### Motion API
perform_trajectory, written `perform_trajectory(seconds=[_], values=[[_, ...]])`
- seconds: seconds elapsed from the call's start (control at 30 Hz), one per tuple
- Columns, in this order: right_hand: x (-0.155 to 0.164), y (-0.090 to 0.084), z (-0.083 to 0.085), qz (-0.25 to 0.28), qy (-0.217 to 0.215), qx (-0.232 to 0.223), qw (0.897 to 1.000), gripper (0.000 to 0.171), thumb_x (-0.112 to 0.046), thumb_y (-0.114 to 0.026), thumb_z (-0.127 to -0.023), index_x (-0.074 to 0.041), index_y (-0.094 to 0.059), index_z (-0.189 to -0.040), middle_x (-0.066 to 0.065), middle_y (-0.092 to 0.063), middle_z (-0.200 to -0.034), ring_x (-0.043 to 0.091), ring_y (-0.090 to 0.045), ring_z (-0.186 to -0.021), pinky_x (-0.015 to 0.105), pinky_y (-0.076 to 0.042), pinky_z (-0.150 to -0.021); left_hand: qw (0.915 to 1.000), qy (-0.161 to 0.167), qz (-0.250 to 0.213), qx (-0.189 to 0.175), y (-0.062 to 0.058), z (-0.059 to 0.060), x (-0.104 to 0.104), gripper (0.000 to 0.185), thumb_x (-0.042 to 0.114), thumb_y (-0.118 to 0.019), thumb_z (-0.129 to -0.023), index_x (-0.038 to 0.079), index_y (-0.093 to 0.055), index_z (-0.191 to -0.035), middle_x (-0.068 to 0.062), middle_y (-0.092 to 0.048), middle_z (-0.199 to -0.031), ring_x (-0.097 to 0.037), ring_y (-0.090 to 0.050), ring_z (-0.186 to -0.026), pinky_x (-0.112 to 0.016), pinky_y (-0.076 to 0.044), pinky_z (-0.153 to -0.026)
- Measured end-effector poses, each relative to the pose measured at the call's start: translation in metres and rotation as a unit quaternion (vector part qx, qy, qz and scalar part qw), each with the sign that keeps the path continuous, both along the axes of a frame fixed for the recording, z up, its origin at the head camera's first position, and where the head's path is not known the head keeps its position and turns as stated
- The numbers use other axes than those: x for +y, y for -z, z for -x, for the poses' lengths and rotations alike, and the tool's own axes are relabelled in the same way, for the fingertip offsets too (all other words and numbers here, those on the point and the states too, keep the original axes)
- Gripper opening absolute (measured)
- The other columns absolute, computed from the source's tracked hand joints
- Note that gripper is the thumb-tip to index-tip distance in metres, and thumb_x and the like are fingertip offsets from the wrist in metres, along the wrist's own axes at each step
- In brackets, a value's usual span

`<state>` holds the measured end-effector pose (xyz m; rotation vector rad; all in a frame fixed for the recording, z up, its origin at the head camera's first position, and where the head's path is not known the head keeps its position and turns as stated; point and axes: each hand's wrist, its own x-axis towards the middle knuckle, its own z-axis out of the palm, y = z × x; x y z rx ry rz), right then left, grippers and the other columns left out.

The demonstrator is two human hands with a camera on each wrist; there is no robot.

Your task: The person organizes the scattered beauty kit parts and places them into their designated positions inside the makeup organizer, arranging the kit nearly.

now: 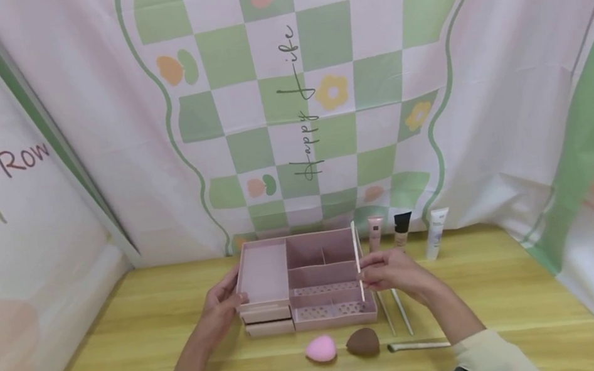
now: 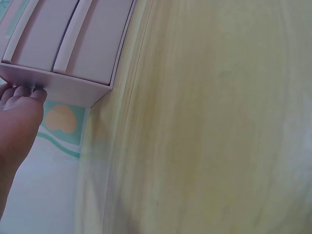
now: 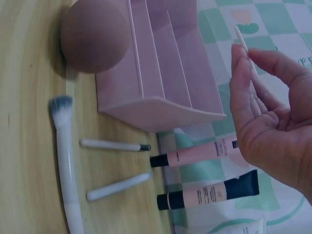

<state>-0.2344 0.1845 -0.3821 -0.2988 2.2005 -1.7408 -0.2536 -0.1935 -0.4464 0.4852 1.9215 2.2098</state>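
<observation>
A pink desktop organizer (image 1: 260, 273) stands on the table, with two drawers at its left and open compartments at its right. My left hand (image 1: 223, 307) holds its left side, the thumb over the top edge; in the left wrist view, bent fingers (image 2: 22, 93) meet the side wall. My right hand (image 1: 395, 273) pinches a thin white stick (image 1: 355, 241) between thumb and fingers, upright above the right compartments. Its exact kind cannot be told. In front of the organizer lie a pink makeup sponge (image 1: 320, 349) and a brown one (image 1: 363, 342).
A makeup brush (image 1: 419, 345) lies at the front right. Two slimmer white-handled brushes (image 3: 117, 145) lie beside the organizer's right side. Behind them stand a pink tube (image 1: 375, 233), a black-capped tube (image 1: 401, 228) and a white tube (image 1: 437, 234). A patterned curtain (image 1: 233, 55) hangs behind.
</observation>
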Motion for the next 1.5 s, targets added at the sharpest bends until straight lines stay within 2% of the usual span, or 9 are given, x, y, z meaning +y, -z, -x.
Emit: perform_trajectory(seconds=[0.33, 0.47, 0.6, 0.8, 1.0, 1.17, 1.4, 1.5], values=[[-0.02, -0.005, 0.004, -0.011, 0.001, -0.001, 1.0, 0.053, -0.012, -0.063, -0.089, 0.017, -0.047, -0.13, 0.013, -0.07, -0.103, 0.007, -0.066, -0.082, 0.027, -0.062, -0.085, 1.0, 0.009, -0.003, -0.001, 0.003, 0.0, -0.004, 0.075, -0.004, -0.049, -0.09, 0.001, -0.012, -0.155, -0.016, -0.002, -0.166, -0.033, -0.003, -0.154, -0.025, -0.025, -0.117], [-0.028, -0.007, 0.006, -0.008, 0.006, -0.003, 1.0, 0.052, -0.013, -0.065, -0.088, 0.015, -0.049, -0.129, 0.009, -0.07, -0.099, 0.007, -0.066, -0.081, 0.023, -0.061, -0.082, 0.9999, 0.009, -0.011, -0.004, 0.005, 0.001, -0.004, 0.075, -0.005, -0.049, -0.09, 0.0, -0.011, -0.155, -0.016, -0.001, -0.166, -0.032, -0.002, -0.154, -0.018, -0.03, -0.114], [-0.035, -0.008, 0.009, -0.003, 0.011, -0.006, 1.0, 0.051, -0.013, -0.065, -0.088, 0.014, -0.05, -0.129, 0.006, -0.071, -0.096, 0.007, -0.067, -0.08, 0.026, -0.062, -0.082, 0.9998, 0.005, -0.016, -0.009, 0.005, 0.001, -0.003, 0.076, -0.006, -0.049, -0.089, -0.002, -0.01, -0.154, -0.017, -0.002, -0.166, -0.031, -0.003, -0.153, -0.014, -0.032, -0.111], [-0.045, -0.008, 0.014, 0.0, 0.013, -0.008, 1.0, 0.05, -0.012, -0.066, -0.088, 0.014, -0.052, -0.128, 0.016, -0.072, -0.102, 0.011, -0.069, -0.082, 0.035, -0.062, -0.089, 0.9997, -0.003, -0.013, -0.019, 0.005, 0.0, -0.002, 0.076, -0.006, -0.048, -0.089, -0.001, -0.011, -0.155, -0.016, -0.003, -0.166, -0.03, -0.004, -0.154, -0.016, -0.032, -0.112], [-0.054, -0.01, 0.019, -0.016, 0.021, -0.004, 1.0, 0.048, -0.013, -0.067, -0.087, 0.01, -0.055, -0.127, 0.027, -0.067, -0.116, 0.012, -0.07, -0.084, 0.034, -0.062, -0.088, 0.9999, 0.005, -0.006, -0.01, 0.005, 0.002, -0.003, 0.075, -0.004, -0.049, -0.09, 0.0, -0.012, -0.155, -0.015, -0.003, -0.166, -0.03, -0.004, -0.154, -0.019, -0.028, -0.115], [-0.06, -0.012, 0.024, -0.011, 0.02, 0.001, 1.0, 0.047, -0.01, -0.066, -0.088, 0.012, -0.054, -0.127, 0.026, -0.068, -0.113, 0.01, -0.07, -0.081, 0.037, -0.061, -0.091, 0.9999, 0.012, -0.009, -0.004, 0.005, 0.003, -0.003, 0.075, -0.004, -0.049, -0.091, 0.0, -0.011, -0.155, -0.014, -0.002, -0.166, -0.03, -0.002, -0.154, -0.018, -0.028, -0.114], [-0.071, -0.016, 0.028, 0.006, 0.017, 0.006, 1.0, 0.042, -0.006, -0.065, -0.087, 0.014, -0.056, -0.123, 0.015, -0.074, -0.097, 0.007, -0.069, -0.075, 0.029, -0.063, -0.082, 0.9999, 0.012, -0.005, 0.0, 0.003, 0.003, -0.003, 0.075, -0.003, -0.049, -0.09, 0.001, -0.012, -0.155, -0.015, -0.003, -0.166, -0.031, -0.003, -0.154, -0.022, -0.026, -0.116], [-0.075, -0.016, 0.029, 0.007, 0.013, 0.007, 1.0, 0.041, -0.005, -0.064, -0.087, 0.015, -0.056, -0.123, 0.019, -0.074, -0.098, 0.007, -0.069, -0.075, 0.029, -0.063, -0.082, 0.9999, 0.011, -0.006, -0.002, 0.003, 0.003, -0.002, 0.074, -0.004, -0.048, -0.09, 0.001, -0.012, -0.155, -0.015, -0.003, -0.166, -0.031, -0.003, -0.154, -0.022, -0.026, -0.116]])
